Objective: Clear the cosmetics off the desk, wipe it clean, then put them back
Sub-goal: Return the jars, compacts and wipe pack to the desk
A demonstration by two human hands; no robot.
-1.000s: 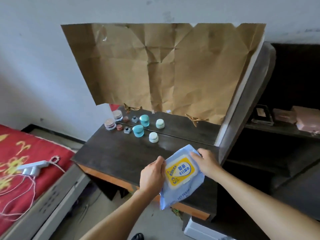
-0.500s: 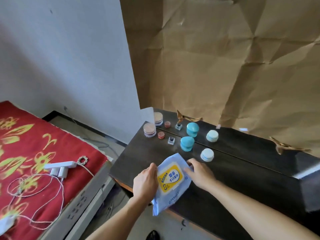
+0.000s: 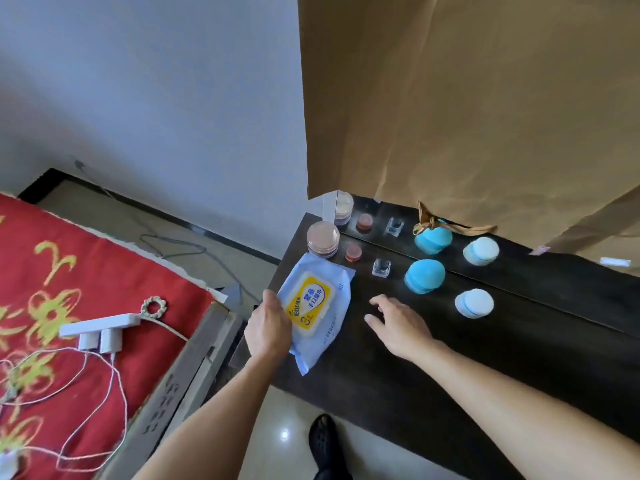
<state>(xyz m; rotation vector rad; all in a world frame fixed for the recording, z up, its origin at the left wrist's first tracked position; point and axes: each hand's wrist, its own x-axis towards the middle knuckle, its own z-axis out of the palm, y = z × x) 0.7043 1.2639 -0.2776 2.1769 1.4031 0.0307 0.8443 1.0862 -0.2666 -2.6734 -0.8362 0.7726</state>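
**Ann:** The fingers [image 3: 273, 299] of your left hand [image 3: 268, 327] curl round the left edge of the wipes pack [image 3: 313, 306]. You grip it there.

**Ben:** And your right hand [image 3: 398, 325]?

**Ann:** It holds nothing. Its fingers [image 3: 377, 301] are loose and spread a little, over the dark desk [image 3: 450, 368]. I cannot tell if they touch the wood.

**Ben:** Where is your pack?

**Ann:** At the left end of the desk, with the yellow label facing up.

**Ben:** Which way does it point?

**Ann:** Its long side runs from you toward the brown paper [image 3: 467, 98] at the back, leaning a bit to the right. The far end sits right by the pink round jar [image 3: 322, 239]. I cannot tell if they touch. The near end points back at your left arm.

**Ben:** What else is on your desk?

**Ann:** A row of things goes off to the right from the pink jar: a small red pot [image 3: 353, 252], a clear little bottle [image 3: 381, 268], a blue jar [image 3: 424, 276] and a white jar [image 3: 473, 303]. Your right hand is near the blue jar, but apart from it.

**Ben:** And to your left?

**Ann:** A red bed cover [image 3: 69, 254] with a white plug strip [image 3: 100, 323] lying on it.
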